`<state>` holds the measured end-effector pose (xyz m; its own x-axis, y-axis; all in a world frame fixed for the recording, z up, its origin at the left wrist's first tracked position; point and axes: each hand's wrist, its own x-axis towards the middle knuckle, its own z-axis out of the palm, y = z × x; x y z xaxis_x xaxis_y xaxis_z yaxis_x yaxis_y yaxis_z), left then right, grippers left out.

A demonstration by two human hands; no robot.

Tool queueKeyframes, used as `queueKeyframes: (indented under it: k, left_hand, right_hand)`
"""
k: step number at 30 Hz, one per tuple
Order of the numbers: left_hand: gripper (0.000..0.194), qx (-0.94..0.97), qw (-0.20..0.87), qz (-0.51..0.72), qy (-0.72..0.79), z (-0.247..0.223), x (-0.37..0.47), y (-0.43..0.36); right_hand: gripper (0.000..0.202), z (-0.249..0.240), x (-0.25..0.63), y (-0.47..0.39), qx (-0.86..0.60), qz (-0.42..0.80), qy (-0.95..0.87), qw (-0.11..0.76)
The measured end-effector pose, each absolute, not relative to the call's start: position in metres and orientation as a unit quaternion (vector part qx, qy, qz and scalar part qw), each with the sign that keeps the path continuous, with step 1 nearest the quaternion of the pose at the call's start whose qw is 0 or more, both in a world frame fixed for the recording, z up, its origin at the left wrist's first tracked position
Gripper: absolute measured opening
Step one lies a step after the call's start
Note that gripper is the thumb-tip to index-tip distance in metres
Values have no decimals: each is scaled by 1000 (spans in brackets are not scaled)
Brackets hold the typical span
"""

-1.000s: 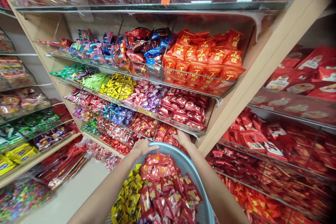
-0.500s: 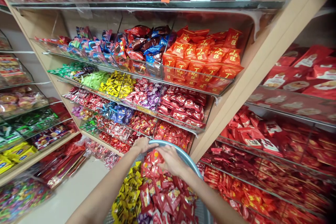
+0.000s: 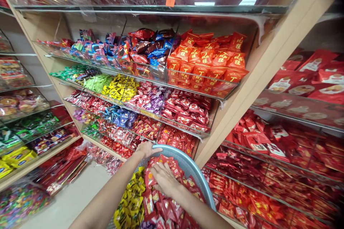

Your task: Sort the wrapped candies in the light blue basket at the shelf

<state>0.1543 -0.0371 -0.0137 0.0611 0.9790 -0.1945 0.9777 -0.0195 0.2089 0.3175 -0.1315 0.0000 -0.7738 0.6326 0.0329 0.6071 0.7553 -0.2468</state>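
Note:
A blue-grey plastic basket (image 3: 202, 177) with a perforated wall is filled with wrapped candies. My left hand (image 3: 145, 149) grips its far rim, thumb lying along the edge. Inside the basket, my right hand (image 3: 166, 179) lies palm down on red-wrapped candies (image 3: 172, 209), its fingers stretched out. Yellow-wrapped candies (image 3: 130, 200) fill the basket's left side. A few purple and pink wrappers show at the near edge. Whatever lies under my right palm is hidden.
Ahead stands a wooden shelf unit (image 3: 225, 114) with clear-fronted bins of candy. Red packets (image 3: 206, 59) fill an upper bin; yellow candies (image 3: 120, 87) sit lower. More red bags (image 3: 295, 78) are on the right shelves. A pale floor (image 3: 80, 189) shows at left.
My right hand has moved down and to the left over the red candies, away from the far rim, and its fingers lie flatter. My left hand stays on the rim.

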Motion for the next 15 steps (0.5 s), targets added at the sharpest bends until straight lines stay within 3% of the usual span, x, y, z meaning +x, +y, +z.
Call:
queueKeyframes:
  k: [15]
  left_hand:
    - [90, 715, 139, -5, 685, -14, 156, -37]
  right_hand:
    - [43, 6, 338, -100, -393, 80, -913, 74]
